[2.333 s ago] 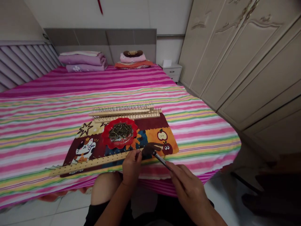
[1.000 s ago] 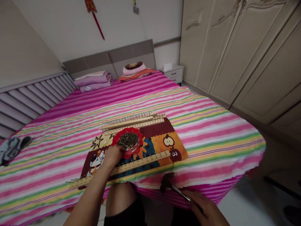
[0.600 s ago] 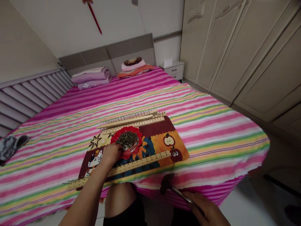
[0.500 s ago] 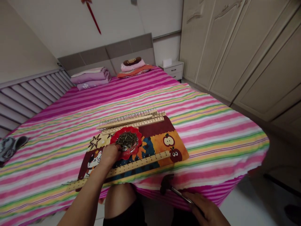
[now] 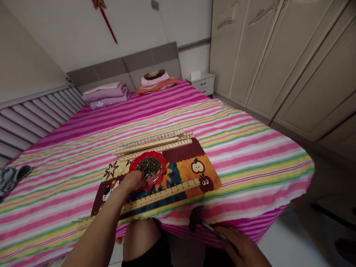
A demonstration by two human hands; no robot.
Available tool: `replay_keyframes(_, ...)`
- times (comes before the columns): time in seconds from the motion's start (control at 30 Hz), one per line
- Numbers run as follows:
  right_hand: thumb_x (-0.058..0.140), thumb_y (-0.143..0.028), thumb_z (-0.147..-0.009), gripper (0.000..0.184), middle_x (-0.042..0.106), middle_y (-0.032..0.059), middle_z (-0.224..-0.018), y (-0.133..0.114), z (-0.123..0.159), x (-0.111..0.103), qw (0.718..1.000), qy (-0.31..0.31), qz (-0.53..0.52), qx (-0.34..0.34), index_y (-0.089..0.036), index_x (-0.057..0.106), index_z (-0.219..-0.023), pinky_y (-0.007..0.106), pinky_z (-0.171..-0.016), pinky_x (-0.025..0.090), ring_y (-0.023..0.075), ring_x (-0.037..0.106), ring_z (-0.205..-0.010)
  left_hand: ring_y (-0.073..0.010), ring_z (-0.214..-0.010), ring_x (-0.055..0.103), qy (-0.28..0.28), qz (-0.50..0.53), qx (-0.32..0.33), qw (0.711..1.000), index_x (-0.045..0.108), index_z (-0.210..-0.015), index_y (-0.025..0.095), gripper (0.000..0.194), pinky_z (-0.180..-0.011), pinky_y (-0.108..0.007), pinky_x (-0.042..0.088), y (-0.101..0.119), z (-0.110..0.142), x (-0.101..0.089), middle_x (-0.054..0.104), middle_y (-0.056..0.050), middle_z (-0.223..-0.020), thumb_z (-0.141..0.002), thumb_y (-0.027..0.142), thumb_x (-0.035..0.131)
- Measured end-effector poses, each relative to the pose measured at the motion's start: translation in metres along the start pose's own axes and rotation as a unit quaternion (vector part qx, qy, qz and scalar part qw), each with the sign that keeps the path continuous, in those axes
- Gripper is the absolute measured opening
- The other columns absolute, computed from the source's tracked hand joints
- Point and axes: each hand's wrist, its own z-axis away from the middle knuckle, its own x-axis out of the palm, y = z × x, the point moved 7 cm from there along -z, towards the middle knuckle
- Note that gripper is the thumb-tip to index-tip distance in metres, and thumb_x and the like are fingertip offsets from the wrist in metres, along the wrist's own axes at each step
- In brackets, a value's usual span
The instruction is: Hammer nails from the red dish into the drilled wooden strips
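My left hand (image 5: 134, 181) reaches over the near left rim of a red scalloped dish (image 5: 160, 180) heaped with nails (image 5: 151, 167). Its fingers are curled in at the nails; whatever is between the fingertips is hidden. Under my left forearm runs a wooden strip (image 5: 164, 193) with nails standing in rows along it. My right hand (image 5: 243, 245) is wrapped round the handle of a claw hammer (image 5: 205, 224). The hammer's dark head hangs just off the near edge of the bed, apart from the strip.
Several more nail-studded wooden strips (image 5: 150, 144) lie behind the dish on a patterned mat (image 5: 182, 153). Beneath is a bed with a striped cover (image 5: 250, 148). Folded bedding (image 5: 107, 94) sits by the headboard. Grey cloth (image 5: 11, 178) lies at left. Wardrobes (image 5: 306, 81) line the right.
The view has shifted slightly. My left hand stays at the dish, with its fingers a little further over the nails. My right hand still holds the hammer low, in much the same place.
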Motion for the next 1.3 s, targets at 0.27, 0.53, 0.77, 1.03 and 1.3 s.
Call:
replay_keyframes(0.27, 0.045, -0.023, -0.091, 0.038, 0.069, 0.0067, -0.118, -0.001, -0.001, 0.000, 1.000, -0.006, -0.002, -0.001, -0.025, 0.063, -0.124, 0.036, -0.091, 0.052, 0.0233, 0.065, -0.107, -0.0104, -0.046, 0.043, -0.031, 0.203, 0.047, 0.977, 0.060, -0.061, 0.019, 0.008, -0.047, -0.021, 0.032, 0.003, 0.012, 0.003, 0.048, 0.006, -0.045, -0.056, 0.025, 0.060)
replay_keyframes(0.53, 0.042, -0.021, -0.090, 0.040, 0.069, 0.0066, -0.119, -0.007, -0.001, -0.001, 1.000, -0.022, 0.012, 0.001, -0.025, 0.062, -0.125, 0.034, -0.090, 0.052, 0.0220, 0.064, -0.108, -0.0100, -0.045, 0.041, -0.056, 0.351, 0.060, 0.933, 0.062, -0.059, 0.016, 0.017, -0.047, -0.023, 0.030, 0.000, 0.007, 0.009, 0.051, 0.004, -0.045, -0.049, 0.030, 0.060)
replay_keyframes(0.77, 0.042, -0.021, -0.090, 0.041, 0.068, 0.0073, -0.120, -0.004, -0.001, 0.001, 0.999, -0.031, 0.015, 0.014, -0.024, 0.062, -0.125, 0.034, -0.092, 0.050, 0.0222, 0.063, -0.109, -0.0117, -0.050, 0.053, -0.074, 0.470, 0.054, 0.878, 0.063, -0.096, 0.018, 0.049, -0.049, -0.022, 0.037, -0.001, 0.027, 0.002, 0.063, 0.004, -0.056, -0.047, 0.025, 0.065)
replay_keyframes(1.03, 0.045, -0.019, -0.087, 0.041, 0.068, 0.0070, -0.120, -0.007, 0.000, -0.002, 0.999, -0.025, -0.002, 0.045, -0.023, 0.064, -0.123, 0.033, -0.093, 0.049, 0.0221, 0.063, -0.109, -0.0163, -0.070, 0.066, -0.038, 0.613, 0.093, 0.784, 0.072, -0.081, 0.014, 0.034, -0.068, -0.027, 0.051, -0.001, 0.056, -0.005, 0.072, -0.007, -0.077, -0.054, 0.034, 0.076)
replay_keyframes(1.3, 0.047, -0.017, -0.085, 0.037, 0.072, 0.0084, -0.111, -0.018, -0.003, -0.010, 0.998, 0.021, -0.016, 0.050, -0.020, 0.069, -0.114, 0.034, -0.088, 0.053, 0.0233, 0.067, -0.101, -0.0164, -0.064, 0.064, 0.039, 0.649, 0.086, 0.755, 0.073, -0.082, 0.017, 0.042, -0.066, -0.031, 0.055, 0.011, 0.077, 0.021, 0.072, -0.006, -0.074, -0.051, 0.044, 0.079)
